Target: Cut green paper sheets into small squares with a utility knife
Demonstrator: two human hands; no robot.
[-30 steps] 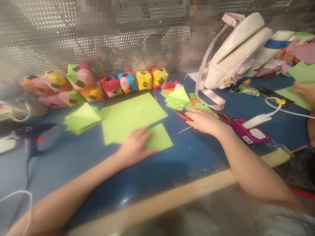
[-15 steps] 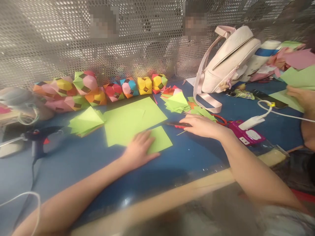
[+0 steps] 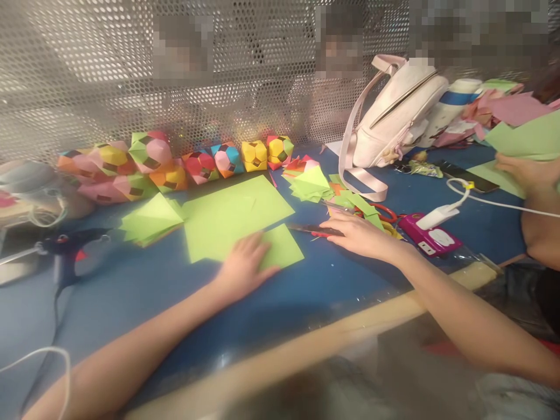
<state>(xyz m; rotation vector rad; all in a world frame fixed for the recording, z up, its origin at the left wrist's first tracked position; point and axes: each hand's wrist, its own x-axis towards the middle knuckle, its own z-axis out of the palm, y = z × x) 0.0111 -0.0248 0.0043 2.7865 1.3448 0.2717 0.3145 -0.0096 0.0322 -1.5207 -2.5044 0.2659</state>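
Observation:
My left hand lies flat with fingers apart on a small light-green paper sheet. That piece overlaps the lower right of a larger green sheet. My right hand is closed around what looks like a red-handled knife, its dark blade pointing left toward the small sheet. Most of the handle is hidden by my fingers. Just beyond that hand are paper scraps and an orange-red scissors handle.
Folded paper balls line the mesh wall. Green paper stacks flank the big sheet. A glue gun stands left; a pink backpack and purple power strip are right. Another person's hand holds green paper.
My right hand and the knife have shifted slightly down, and the blade shows more clearly near the small sheet. My left hand stays on the paper. The view has moved slightly.

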